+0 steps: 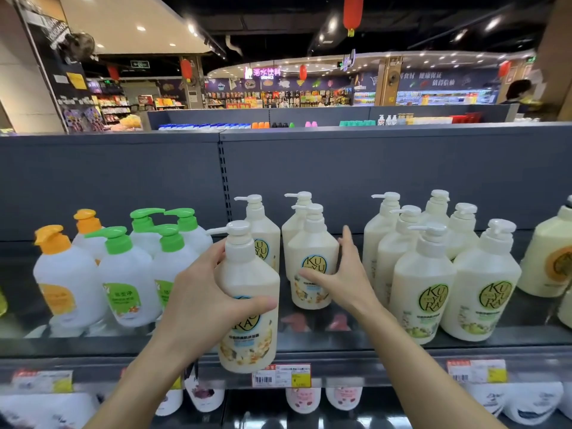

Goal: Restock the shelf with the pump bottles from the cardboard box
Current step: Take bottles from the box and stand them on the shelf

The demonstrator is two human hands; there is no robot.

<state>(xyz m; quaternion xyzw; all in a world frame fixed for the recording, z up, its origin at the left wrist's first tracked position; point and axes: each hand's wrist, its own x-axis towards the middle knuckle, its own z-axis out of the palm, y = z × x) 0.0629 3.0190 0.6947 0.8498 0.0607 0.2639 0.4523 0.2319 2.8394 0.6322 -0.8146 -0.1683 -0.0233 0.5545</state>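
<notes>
The left hand (198,292) grips a cream pump bottle (247,301) around its body, held upright at the front edge of the shelf (340,345). The right hand (343,277), fingers spread, touches a second cream bottle (312,261) standing on the shelf.

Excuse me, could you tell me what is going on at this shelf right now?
A person is restocking a shop shelf with cream pump bottles. The left hand grips one bottle at the shelf's front edge, its base not yet set down. The right hand cups a shelved bottle of the same kind with thumb and fingers spread, seemingly shifting it. More pump bottles stand on both sides. The cardboard box is out of view.
</notes>
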